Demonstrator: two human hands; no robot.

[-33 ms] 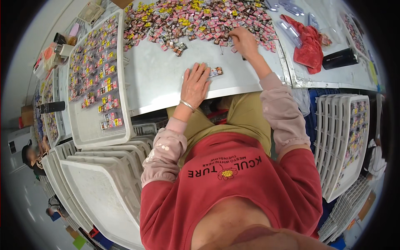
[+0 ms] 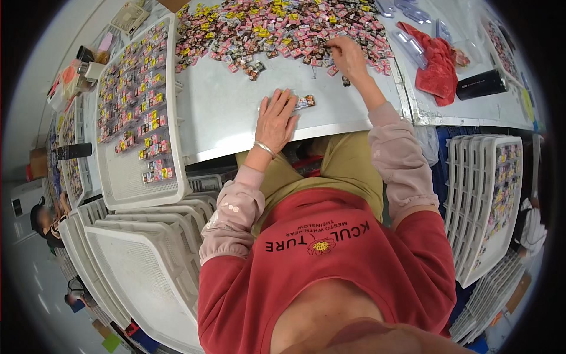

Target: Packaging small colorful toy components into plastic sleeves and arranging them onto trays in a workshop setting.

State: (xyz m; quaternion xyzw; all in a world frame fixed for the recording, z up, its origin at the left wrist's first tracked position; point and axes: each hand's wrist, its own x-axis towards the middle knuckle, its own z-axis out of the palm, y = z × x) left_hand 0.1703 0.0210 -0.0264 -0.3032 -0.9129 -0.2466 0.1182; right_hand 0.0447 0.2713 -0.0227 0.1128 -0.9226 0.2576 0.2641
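Observation:
My left hand (image 2: 277,118) lies flat on the table near its front edge, fingers stretched out. Beside its fingertips, partly covered, is a clear plastic holder (image 2: 305,102) with a short row of small printed blocks. My right hand (image 2: 349,59) reaches to the near edge of a wide pile of small blocks (image 2: 283,29) in pink, brown, yellow and grey. Thumb and forefinger are pinched together against the pile; whatever lies between them is too small to make out. A single dark block (image 2: 345,81) sits just below that hand.
A white tray (image 2: 141,192) with rows of filled holders stands at the left, above stacked trays (image 2: 135,253). On the right are a red cloth (image 2: 435,71), a black bottle (image 2: 481,84), empty clear holders (image 2: 411,48) and more stacked trays (image 2: 471,200). Other people are at the far left.
My right hand has shifted slightly right and up, uncovering more of the dark block below it. The left hand stays in place.

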